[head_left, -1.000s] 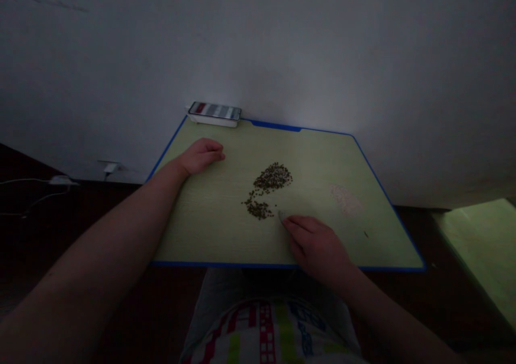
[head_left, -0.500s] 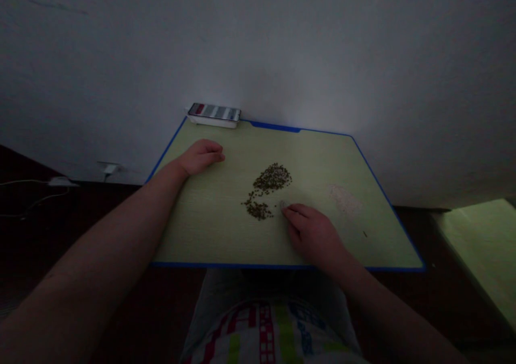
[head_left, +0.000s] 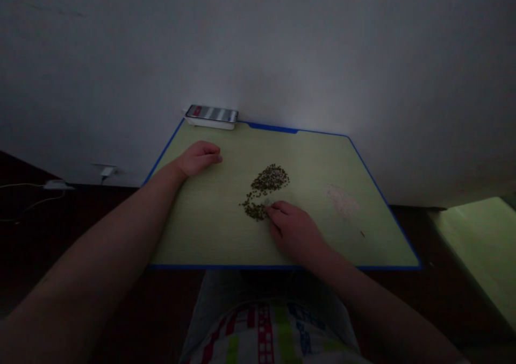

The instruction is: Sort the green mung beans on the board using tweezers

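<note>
My right hand [head_left: 296,229] is closed in a pinch on a small pale greyish piece [head_left: 267,202], whose kind I cannot make out. Its fingertips touch the right side of the smaller pile of dark greenish seeds [head_left: 252,209]. Just beyond lies a larger seed pile [head_left: 268,180] with paler grains mixed in, joined to the small one by a thin scatter. Far to the left, my left hand [head_left: 199,158] rests on the table [head_left: 226,235] with curled fingers, and nothing shows in it.
Pale, fine grains [head_left: 342,200] are spread on the table's right side, near a short thin brown stick [head_left: 362,234]. A phone [head_left: 212,113] lies on a white box [head_left: 209,123] at the back left, against the wall. White cables [head_left: 58,185] run at the far left.
My right hand has slid left with the pale piece, from beside the smaller seed pile to its right edge. My left hand stays in place; the view has shifted slightly.
</note>
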### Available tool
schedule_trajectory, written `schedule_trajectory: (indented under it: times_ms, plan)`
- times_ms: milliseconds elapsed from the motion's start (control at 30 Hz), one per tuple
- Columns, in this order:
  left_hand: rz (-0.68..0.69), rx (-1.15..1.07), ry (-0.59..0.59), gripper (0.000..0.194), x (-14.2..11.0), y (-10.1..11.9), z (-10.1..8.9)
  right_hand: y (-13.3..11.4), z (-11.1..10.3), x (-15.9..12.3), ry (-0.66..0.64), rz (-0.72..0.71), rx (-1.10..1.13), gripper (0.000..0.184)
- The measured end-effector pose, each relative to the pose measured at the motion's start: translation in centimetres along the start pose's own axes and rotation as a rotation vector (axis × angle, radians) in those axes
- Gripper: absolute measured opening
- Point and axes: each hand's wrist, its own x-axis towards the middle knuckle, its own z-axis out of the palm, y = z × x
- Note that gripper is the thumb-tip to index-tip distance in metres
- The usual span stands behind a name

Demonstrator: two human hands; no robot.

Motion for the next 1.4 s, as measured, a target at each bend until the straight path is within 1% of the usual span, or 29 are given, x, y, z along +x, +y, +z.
schedule_trajectory:
  times_ms: [200, 400, 567, 733, 967, 1133, 1233, 1300, 1333, 1400]
  plan:
    - [-0.002, 0.017, 0.004, 0.034, 0.0, 0.0, 0.0, -0.4, 0.2, 0.9, 0.029, 0.110, -0.032, 0.030]
    - [-0.014, 0.023, 0.011, 0.035, -0.1, 0.0, 0.1, 0.8, 0.0, 0.7, 0.033, 0.225, -0.048, 0.030]
    - [-0.016, 0.018, 0.012, 0.035, -0.1, 0.0, 0.1, 2.6, -0.6, -0.1, 0.081, 0.304, -0.066, 0.027]
    - [-0.024, 0.013, 0.007, 0.036, 0.0, 0.0, 0.1, 5.1, -1.3, -1.0, 0.127, 0.366, -0.083, 0.026]
    - [-0.031, -0.010, -0.003, 0.035, 0.0, -0.1, 0.1, 8.7, -1.5, -1.9, 0.258, 0.364, -0.041, 0.026]
    - [-0.010, -0.004, 0.003, 0.035, -0.1, -0.1, 0.1, 10.7, -2.3, -2.5, 0.361, 0.425, 0.025, 0.026]
    - [-0.004, -0.001, 0.001, 0.035, 0.0, -0.1, 0.1, 10.5, -3.0, -2.5, 0.428, 0.429, 0.063, 0.024]
    - [-0.004, 0.006, 0.005, 0.034, 0.0, 0.0, 0.1, 9.2, -3.1, -2.3, 0.421, 0.369, 0.076, 0.023]
    - [-0.005, 0.011, 0.007, 0.035, -0.1, 0.1, 0.1, 8.2, -3.0, -2.1, 0.384, 0.315, 0.075, 0.024]
    - [-0.016, 0.011, 0.003, 0.035, -0.1, 0.1, 0.1, 6.0, -2.5, -1.8, 0.264, 0.195, 0.073, 0.029]
